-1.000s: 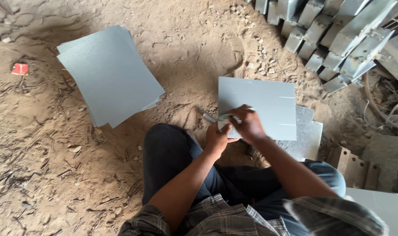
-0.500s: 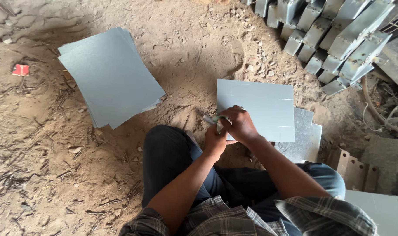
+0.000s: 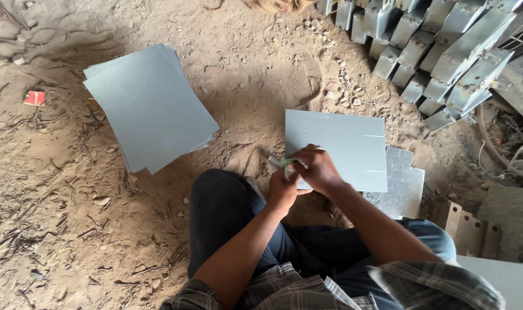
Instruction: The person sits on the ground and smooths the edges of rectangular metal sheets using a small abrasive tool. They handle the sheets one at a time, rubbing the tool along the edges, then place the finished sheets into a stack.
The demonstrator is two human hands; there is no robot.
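Observation:
A grey metal sheet (image 3: pixel 342 140) with short slits along its right edge lies on the dirt in front of my knees. Both hands meet at its near left corner. My right hand (image 3: pixel 320 170) is closed over a small tool with a greenish handle (image 3: pixel 282 162), whose tip sticks out to the left. Just below it, my left hand (image 3: pixel 282 193) pinches the sheet's edge. A second, notched metal sheet (image 3: pixel 404 186) lies partly under the first, to its right.
A stack of plain grey sheets (image 3: pixel 149 106) lies on the ground at the left. Several folded metal brackets (image 3: pixel 439 51) are piled at the top right. A small red scrap (image 3: pixel 34 97) lies far left. Brown bent pieces (image 3: pixel 468 229) and another sheet (image 3: pixel 502 278) sit at the right.
My hands stay at the sheet's near left corner. The right hand has shifted slightly along the edge with the tool. The sheet itself has not visibly moved.

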